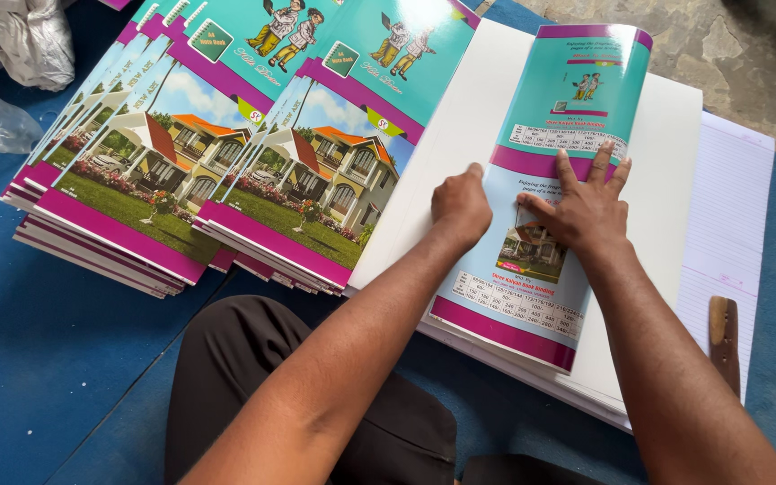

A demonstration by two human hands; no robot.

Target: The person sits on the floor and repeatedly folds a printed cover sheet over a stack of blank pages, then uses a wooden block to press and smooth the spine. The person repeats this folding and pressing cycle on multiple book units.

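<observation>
A glossy teal and magenta notebook cover sheet (577, 99) lies folded over on a stack of white paper (675, 180), its far end curling up. My left hand (460, 207) is closed into a fist and presses on the sheet's left edge. My right hand (586, 207) lies flat with fingers spread on the middle of the sheet, just above a small house picture. Neither hand grips anything.
Two fanned stacks of finished notebooks (136, 171) with house pictures on their covers lie to the left on a blue mat (20, 359). Ruled white sheets (729, 207) stick out at the right, with a wooden tool (723, 337) on them. Crumpled plastic (2, 54) sits at top left. My knee (253, 359) is below.
</observation>
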